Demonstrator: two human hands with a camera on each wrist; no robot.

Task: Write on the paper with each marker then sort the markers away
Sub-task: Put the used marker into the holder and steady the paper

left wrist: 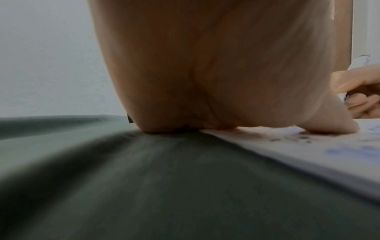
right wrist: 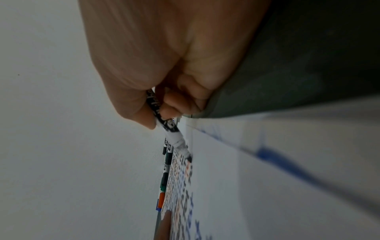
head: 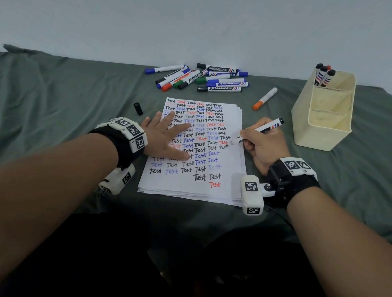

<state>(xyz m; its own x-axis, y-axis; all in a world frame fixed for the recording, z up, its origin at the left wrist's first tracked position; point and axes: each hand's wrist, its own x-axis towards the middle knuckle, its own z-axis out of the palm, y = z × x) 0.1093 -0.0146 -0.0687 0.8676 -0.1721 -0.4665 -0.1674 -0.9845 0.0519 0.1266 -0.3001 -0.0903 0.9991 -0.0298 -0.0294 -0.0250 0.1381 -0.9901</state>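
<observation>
A stack of white paper (head: 187,187) covered in rows of "Test" in black, red and blue lies on the grey-green cloth. My left hand (head: 165,134) rests flat on the paper's left half, fingers spread; in the left wrist view the palm (left wrist: 205,73) presses the paper edge (left wrist: 287,154). My right hand (head: 263,145) grips an uncapped black marker (head: 259,130), its tip touching the paper at the right margin. The right wrist view shows the marker (right wrist: 170,129) with its tip on the sheet (right wrist: 226,194). Its black cap (head: 138,108) lies left of the paper.
A pile of capped markers (head: 202,78) in blue, black, green and orange-red lies behind the paper. One orange-capped marker (head: 264,99) lies apart at right. A cream divided box (head: 316,136) at far right holds three markers (head: 323,75) in its rear compartment.
</observation>
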